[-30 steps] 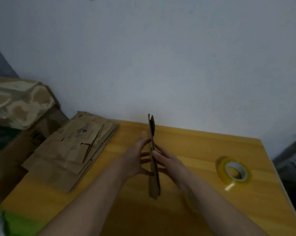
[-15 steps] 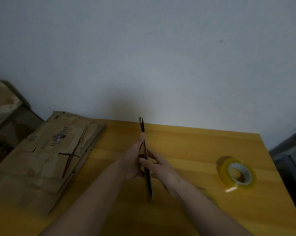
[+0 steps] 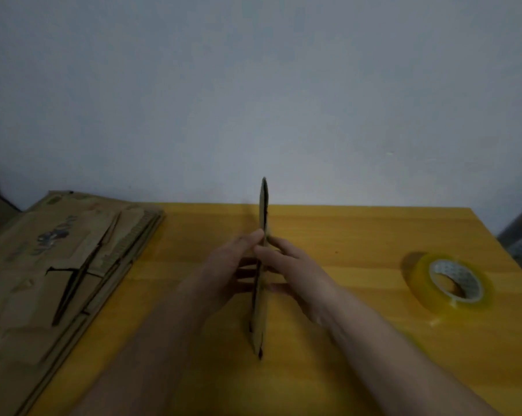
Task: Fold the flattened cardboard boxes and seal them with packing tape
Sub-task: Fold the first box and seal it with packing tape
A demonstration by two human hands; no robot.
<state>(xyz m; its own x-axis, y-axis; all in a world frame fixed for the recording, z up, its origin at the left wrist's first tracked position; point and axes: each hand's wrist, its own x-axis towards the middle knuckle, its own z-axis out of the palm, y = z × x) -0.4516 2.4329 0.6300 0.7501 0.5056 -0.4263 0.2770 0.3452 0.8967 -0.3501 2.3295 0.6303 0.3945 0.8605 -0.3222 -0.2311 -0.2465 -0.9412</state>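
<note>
Brown corrugated cardboard, one flattened box, stands on edge between my hands over the middle of the yellow wooden worktop, its thin side turned toward me and its lower end touching or just above the wood; I cannot tell which. My left hand lies against its left face with the fingers fairly straight and the thumb near the top edge. My right hand lies against the right face the same way, so the box is pressed between two nearly flat hands rather than gripped in a fist. A stack of more flattened brown cardboard boxes lies along the worktop's left edge. A roll of clear yellowish packing tape lies flat near the right edge, well apart from my hands. I judge this the start of folding: the box is not yet opened. Next I need to pull the two faces apart into a square tube, then fold the flaps.
</note>
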